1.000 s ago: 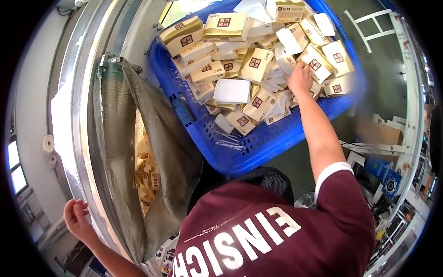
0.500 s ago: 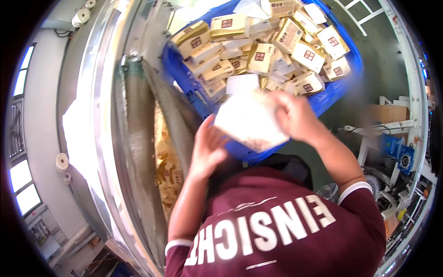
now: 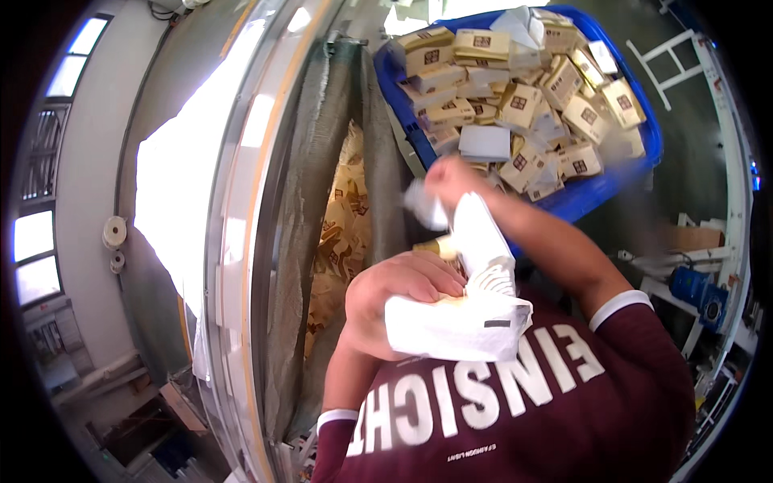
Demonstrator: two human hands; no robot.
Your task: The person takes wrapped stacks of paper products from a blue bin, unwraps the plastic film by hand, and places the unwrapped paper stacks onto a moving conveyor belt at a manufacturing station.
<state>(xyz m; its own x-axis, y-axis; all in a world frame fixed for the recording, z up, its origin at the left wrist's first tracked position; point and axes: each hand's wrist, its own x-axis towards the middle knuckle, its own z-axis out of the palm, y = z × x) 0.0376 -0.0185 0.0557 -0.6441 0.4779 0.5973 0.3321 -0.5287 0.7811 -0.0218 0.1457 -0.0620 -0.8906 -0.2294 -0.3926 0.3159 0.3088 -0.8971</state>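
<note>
My left hand (image 3: 386,302) grips a torn-open tissue pack (image 3: 455,328) in front of my chest. White folded tissues (image 3: 481,237) stick up out of its broken side. Just beyond it, my right hand (image 3: 451,179) is closed and blurred by motion. A whitish, thin piece of wrapper (image 3: 424,205) hangs from its fingers, smeared too. Farther off stands a blue plastic crate (image 3: 592,201), heaped with cream and gold tissue packs (image 3: 522,107). One plain white pack (image 3: 485,143) lies at the near side of the heap.
Left of the crate, a grey fabric-sided bag or chute (image 3: 302,217) holds many crumpled cream and gold wrappers (image 3: 342,217). A long metal frame (image 3: 241,241) runs along its left. To the right are a white metal frame (image 3: 664,68) and a blue motor (image 3: 699,296).
The pack has come open, with tissues now jutting out. My right hand has left it and moved toward the wrapper bag with a whitish piece. The view has shifted left.
</note>
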